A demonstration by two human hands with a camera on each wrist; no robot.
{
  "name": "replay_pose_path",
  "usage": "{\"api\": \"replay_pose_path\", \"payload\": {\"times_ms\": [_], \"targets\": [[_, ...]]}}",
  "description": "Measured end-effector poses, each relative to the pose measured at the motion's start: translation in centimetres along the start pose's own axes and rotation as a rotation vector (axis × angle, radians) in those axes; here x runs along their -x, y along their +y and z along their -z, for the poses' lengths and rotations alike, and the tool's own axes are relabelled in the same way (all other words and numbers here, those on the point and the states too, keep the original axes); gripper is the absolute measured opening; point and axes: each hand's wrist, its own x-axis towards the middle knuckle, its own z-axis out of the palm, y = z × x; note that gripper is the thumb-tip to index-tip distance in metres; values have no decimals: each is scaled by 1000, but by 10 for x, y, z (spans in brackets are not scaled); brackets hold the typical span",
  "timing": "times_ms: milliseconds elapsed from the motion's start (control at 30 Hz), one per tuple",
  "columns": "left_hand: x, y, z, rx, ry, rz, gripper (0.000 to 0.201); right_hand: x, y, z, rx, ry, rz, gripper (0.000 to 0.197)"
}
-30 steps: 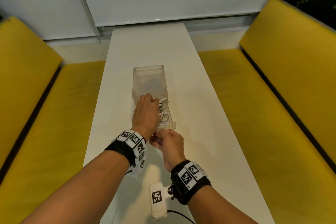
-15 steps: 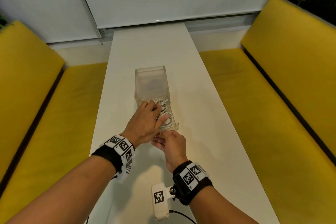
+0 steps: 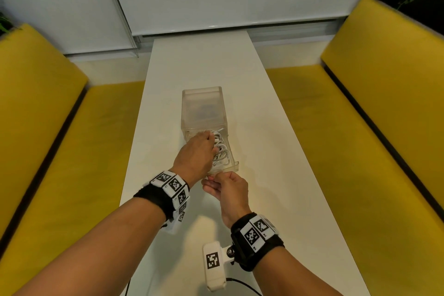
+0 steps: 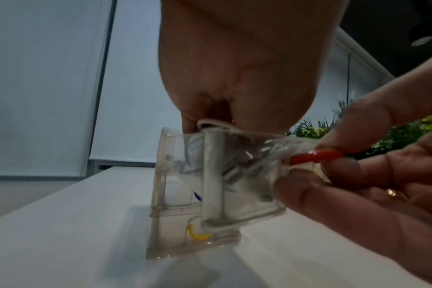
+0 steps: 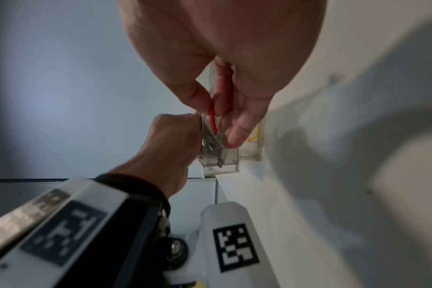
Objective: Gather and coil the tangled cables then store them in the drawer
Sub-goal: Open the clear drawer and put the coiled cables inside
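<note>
Small clear plastic drawer [image 3: 232, 166] is pulled out toward the person from its clear plastic box [image 3: 204, 106] on the long white table [image 3: 283, 187], coiled white cables [image 3: 223, 149] lying inside it. Left hand [image 3: 195, 155] sits on the cables, fingers bent down into the drawer; can't tell if they grip any. Right hand [image 3: 231, 193] pinches the drawer's front edge, a short red piece [image 4: 316, 155] between thumb and forefinger.

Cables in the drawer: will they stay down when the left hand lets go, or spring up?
Probably springy: the cables sit in loose loops heaped to the drawer rim, the left hand holding them down. Likely light and floppy, so a loop could snag the case as the drawer slides in.
</note>
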Motion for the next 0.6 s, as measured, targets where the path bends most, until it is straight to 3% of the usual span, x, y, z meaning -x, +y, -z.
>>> {"api": "replay_pose_path", "payload": {"times_ms": [167, 267, 600], "targets": [[-6, 6, -1, -212, 21, 49, 39, 0, -3, 0, -12, -13, -2, 11], [-1, 4, -5, -270, 98, 51, 43, 1, -3, 1, -30, -21, -17, 10], [-7, 6, -3, -82, 40, 83, 29, 4, 6, -6, -216, 8, -53, 14]]}}
